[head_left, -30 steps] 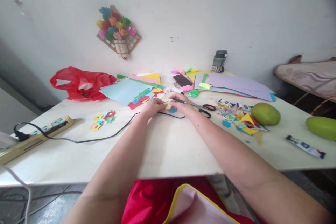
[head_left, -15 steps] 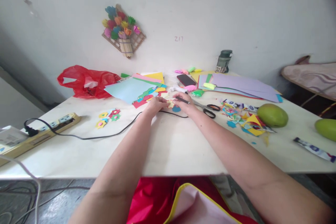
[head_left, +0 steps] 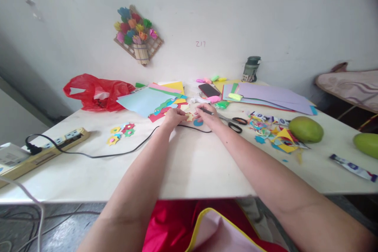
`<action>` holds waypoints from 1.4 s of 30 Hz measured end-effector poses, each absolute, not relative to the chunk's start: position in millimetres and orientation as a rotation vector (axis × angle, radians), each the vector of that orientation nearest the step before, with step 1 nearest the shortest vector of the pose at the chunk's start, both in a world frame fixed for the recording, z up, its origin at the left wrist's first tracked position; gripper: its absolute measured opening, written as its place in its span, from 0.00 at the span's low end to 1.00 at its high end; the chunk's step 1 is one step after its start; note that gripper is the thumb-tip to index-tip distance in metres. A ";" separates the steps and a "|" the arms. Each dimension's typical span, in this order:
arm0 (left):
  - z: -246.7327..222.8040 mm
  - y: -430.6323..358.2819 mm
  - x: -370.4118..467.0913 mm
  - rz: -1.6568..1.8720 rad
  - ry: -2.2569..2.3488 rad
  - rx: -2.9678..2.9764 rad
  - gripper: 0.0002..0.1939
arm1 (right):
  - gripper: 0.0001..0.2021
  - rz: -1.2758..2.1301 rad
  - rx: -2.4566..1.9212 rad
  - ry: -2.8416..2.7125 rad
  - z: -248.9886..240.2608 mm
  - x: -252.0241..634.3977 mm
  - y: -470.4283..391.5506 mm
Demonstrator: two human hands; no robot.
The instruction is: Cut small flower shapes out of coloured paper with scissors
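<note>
My left hand [head_left: 176, 118] pinches the edge of a small pale-yellow paper cutout [head_left: 189, 117] at the middle of the table. Just right of it, my right hand [head_left: 209, 114] is closed around a dark pen [head_left: 206, 111], its fingers a little apart from the cutout. A blue paper piece [head_left: 197, 123] lies below the right fingertips. Black-handled scissors [head_left: 235, 127] rest beside the right wrist, with their blades partly hidden. Left of my left hand, several finished paper flowers [head_left: 129, 129] in red, green and yellow lie together.
A black cord [head_left: 118, 153] runs from the power strip [head_left: 69, 137] towards my hands. Coloured sheets [head_left: 141, 100], a red plastic bag [head_left: 97, 90] and a phone [head_left: 209, 90] are farther back. Paper scraps [head_left: 273, 134], a green mango [head_left: 306, 129] and a tube [head_left: 352, 167] lie right.
My right fingers have drawn slightly away from the yellow cutout, so more of it shows. My left hand stays at almost the same spot.
</note>
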State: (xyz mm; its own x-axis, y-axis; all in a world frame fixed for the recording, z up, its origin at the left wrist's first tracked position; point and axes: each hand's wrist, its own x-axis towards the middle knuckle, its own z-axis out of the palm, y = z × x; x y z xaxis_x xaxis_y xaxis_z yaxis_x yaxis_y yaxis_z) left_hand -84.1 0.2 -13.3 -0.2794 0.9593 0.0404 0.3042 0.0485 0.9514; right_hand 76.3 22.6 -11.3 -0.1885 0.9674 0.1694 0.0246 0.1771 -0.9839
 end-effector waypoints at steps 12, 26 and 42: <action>-15.9 1.5 -86.9 1.241 1.767 1.377 0.13 | 0.06 0.682 -1.011 -1.918 -17.4 86.2 28.0; -10.2 -2.2 -76.4 1.119 1.721 1.418 0.14 | 0.09 0.812 -1.031 -1.786 -20.6 98.0 45.8; -9.2 -5.7 -74.9 1.033 1.703 1.472 0.11 | 0.13 0.942 -0.993 -1.917 -32.0 85.3 52.6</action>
State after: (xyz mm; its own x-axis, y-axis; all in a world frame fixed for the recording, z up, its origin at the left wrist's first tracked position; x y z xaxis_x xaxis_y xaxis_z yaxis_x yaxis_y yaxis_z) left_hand -74.9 -5.7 -9.2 -0.1554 0.9877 0.0187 0.4728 0.0577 0.8793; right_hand 85.3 52.6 -32.0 -0.4033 0.8684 0.2885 0.3022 0.4240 -0.8538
